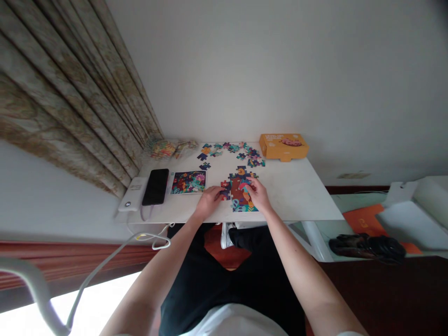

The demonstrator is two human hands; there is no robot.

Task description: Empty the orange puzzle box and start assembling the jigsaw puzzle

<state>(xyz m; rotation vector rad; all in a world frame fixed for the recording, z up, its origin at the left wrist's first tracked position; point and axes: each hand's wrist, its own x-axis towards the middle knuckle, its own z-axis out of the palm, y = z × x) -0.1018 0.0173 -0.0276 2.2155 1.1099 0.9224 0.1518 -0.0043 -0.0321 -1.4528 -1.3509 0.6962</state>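
Observation:
A partly joined jigsaw puzzle (239,192) lies near the front edge of a small white table (297,191). My left hand (209,199) rests at the puzzle's left edge, fingertips on its pieces. My right hand (258,193) lies on the puzzle's right side, fingers pressing a piece; whether it grips one is unclear. Several loose pieces (231,151) are scattered at the table's far side. A printed picture card (188,181) sits to the left of the puzzle.
An orange puzzle box (283,146) stands at the far right corner. A black phone (156,186) lies on a white power bank (132,193) at the left, with a white cable (105,266) hanging down. Curtains (70,93) hang left. A crinkled bag (164,148) lies by them.

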